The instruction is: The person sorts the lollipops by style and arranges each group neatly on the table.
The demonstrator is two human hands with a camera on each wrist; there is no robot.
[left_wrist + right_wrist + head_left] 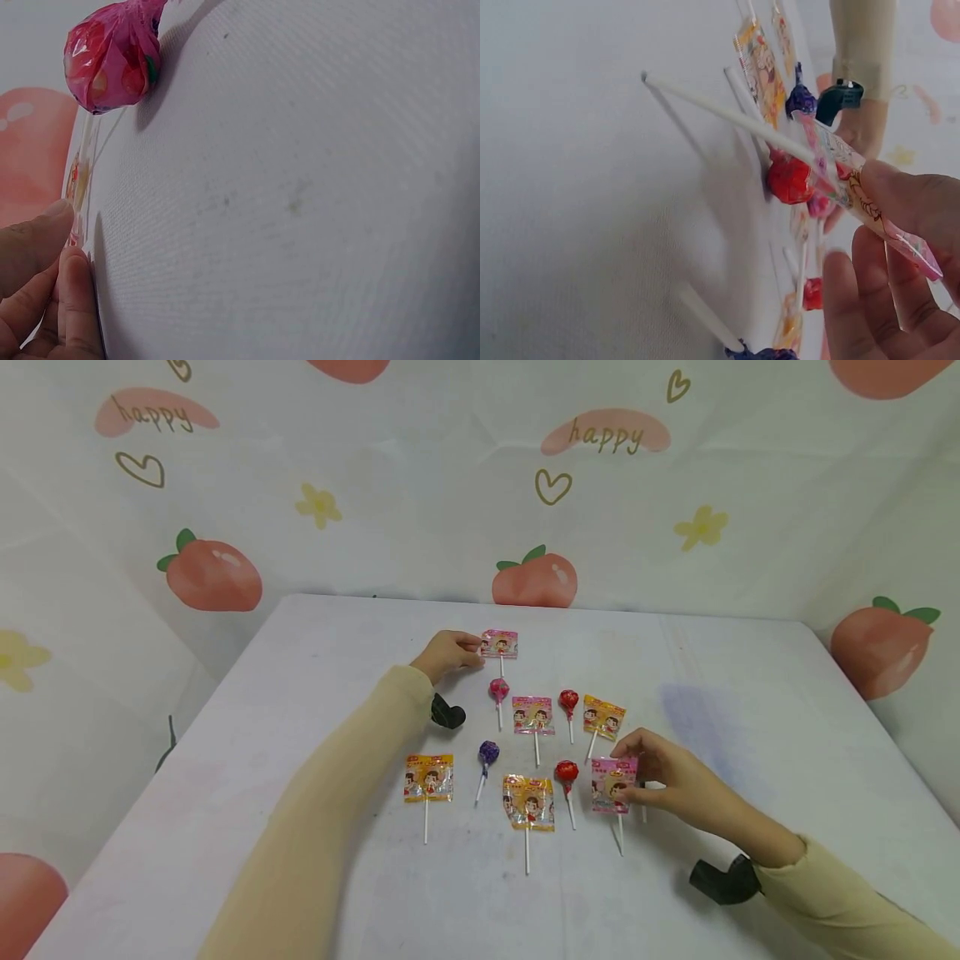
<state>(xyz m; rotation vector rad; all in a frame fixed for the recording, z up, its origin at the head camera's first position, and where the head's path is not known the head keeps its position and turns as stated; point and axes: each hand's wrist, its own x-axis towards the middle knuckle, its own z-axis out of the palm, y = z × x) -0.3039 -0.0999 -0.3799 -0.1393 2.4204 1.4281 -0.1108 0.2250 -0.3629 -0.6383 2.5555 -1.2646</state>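
At the back of the table, my left hand [450,653] pinches the left edge of a flat lollipop in a pink wrapper [500,644]. In the left wrist view the thumb and fingertips [73,274] meet at that wrapper, and a round pink lollipop [112,60] lies nearer the camera. Toward the front right, my right hand [671,781] holds another pink-wrapped flat lollipop [609,787] between thumb and fingers. Its wrapper is tilted up off the table in the right wrist view, stick pointing away from the palm. A purple round lollipop [761,352] lies below that hand, mostly hidden in the head view.
Around the hands lie orange-wrapped flat lollipops [429,778], red round lollipops [567,772], a purple round one [488,752] and a pink-wrapped flat one [533,716]. They rest on the white table [225,760]. A patterned cloth [420,485] hangs behind it.
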